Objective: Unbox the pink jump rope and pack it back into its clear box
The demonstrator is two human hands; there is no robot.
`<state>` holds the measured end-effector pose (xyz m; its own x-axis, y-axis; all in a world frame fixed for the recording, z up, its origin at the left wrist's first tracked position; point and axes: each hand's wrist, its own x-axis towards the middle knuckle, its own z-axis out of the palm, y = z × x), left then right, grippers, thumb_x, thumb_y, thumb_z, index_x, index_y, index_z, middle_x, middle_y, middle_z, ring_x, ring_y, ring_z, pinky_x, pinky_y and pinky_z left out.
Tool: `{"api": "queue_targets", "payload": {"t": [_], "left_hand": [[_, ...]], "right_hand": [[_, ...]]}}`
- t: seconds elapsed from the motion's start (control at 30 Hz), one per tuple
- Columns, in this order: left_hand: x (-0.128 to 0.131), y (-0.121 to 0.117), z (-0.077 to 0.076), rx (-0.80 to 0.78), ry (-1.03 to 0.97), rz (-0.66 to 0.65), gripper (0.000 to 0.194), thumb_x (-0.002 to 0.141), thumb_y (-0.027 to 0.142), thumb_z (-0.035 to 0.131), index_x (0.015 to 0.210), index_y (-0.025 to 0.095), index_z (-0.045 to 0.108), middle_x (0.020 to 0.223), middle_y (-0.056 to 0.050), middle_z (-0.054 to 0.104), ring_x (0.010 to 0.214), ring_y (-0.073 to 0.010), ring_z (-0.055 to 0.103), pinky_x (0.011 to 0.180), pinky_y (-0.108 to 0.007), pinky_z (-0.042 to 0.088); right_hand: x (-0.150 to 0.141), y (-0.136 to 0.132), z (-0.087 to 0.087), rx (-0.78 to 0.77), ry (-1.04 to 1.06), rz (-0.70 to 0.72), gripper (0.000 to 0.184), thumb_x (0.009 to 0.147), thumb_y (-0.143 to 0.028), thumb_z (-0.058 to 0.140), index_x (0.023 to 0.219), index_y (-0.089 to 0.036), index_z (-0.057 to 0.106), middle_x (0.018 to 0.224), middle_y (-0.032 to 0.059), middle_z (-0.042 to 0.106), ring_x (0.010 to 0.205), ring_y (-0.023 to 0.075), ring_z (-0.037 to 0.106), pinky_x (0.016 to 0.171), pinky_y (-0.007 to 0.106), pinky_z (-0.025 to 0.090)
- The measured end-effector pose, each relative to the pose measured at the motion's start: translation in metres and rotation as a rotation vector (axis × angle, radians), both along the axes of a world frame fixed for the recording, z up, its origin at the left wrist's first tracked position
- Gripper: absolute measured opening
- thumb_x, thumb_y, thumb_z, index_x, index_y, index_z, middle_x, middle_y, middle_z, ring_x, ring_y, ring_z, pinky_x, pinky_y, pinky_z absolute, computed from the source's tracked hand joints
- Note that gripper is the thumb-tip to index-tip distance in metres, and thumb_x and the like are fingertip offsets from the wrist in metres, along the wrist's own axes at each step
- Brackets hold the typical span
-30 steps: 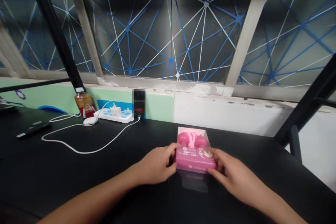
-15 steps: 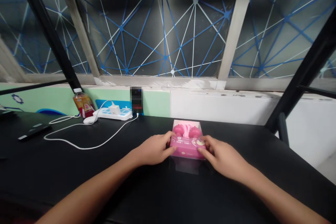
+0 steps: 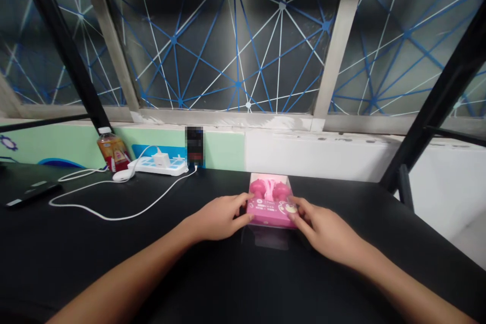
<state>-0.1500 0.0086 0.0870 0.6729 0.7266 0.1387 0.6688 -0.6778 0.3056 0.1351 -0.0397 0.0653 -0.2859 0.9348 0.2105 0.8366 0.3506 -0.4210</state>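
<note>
A pink package box (image 3: 271, 215) lies on the black table in front of me, with white print and a small cartoon face on its lower part. Through the upper part, two round pink pieces (image 3: 281, 191) and a paler pink strand between them can be seen; they look like headphones. My left hand (image 3: 224, 216) grips the box's left side, thumb at the near corner and fingers farther up. On the right side, my right hand (image 3: 321, 223) holds it the same way. Some fingertips are hidden by the box edges.
A white power strip (image 3: 176, 167) with a charger stands against the wall, beside a drink bottle (image 3: 114, 151). A white cable (image 3: 110, 218) loops over the table (image 3: 243, 283) to a pixelated dark device (image 3: 195, 147). A flat black object (image 3: 34, 194) lies far left.
The view has shifted slightly, so the items at left sit farther left. Both hands keep their hold on the box, whose front face appears slightly narrower than before.
</note>
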Motion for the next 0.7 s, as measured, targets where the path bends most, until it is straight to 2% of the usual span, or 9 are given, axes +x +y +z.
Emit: {"api": "queue_targets", "payload": {"t": [0.23,0.5,0.7], "left_hand": [[0.0006,0.0086,-0.0016,-0.015,0.006,-0.014,0.049,0.096,0.043,0.046,0.141,0.024,0.044,0.103,-0.006,0.068,0.088,-0.0213,0.065,0.075,-0.030,0.047],[0.0022,0.0050,-0.0016,-0.036,0.010,0.006,0.051,0.096,0.045,0.044,0.142,0.023,0.044,0.098,-0.006,0.068,0.086,-0.0215,0.064,0.074,-0.031,0.048],[-0.0023,0.0051,0.0009,-0.054,-0.005,-0.007,0.051,0.096,0.045,0.045,0.143,0.024,0.043,0.100,-0.006,0.068,0.086,-0.0213,0.064,0.076,-0.031,0.048]], "right_hand": [[0.0010,0.0075,-0.0034,-0.013,0.006,-0.013,0.051,0.099,-0.051,0.033,0.139,-0.023,0.048,0.113,0.0097,0.070,0.094,0.0279,0.068,0.073,0.037,0.051],[0.0035,0.0045,-0.0011,-0.010,-0.003,-0.011,0.051,0.099,-0.051,0.033,0.138,-0.023,0.050,0.110,0.0099,0.071,0.088,0.0276,0.069,0.071,0.037,0.051],[0.0001,0.0067,0.0051,-0.027,-0.025,0.013,0.047,0.099,-0.051,0.033,0.132,-0.024,0.052,0.099,0.0079,0.072,0.082,0.0272,0.069,0.069,0.038,0.049]]}}
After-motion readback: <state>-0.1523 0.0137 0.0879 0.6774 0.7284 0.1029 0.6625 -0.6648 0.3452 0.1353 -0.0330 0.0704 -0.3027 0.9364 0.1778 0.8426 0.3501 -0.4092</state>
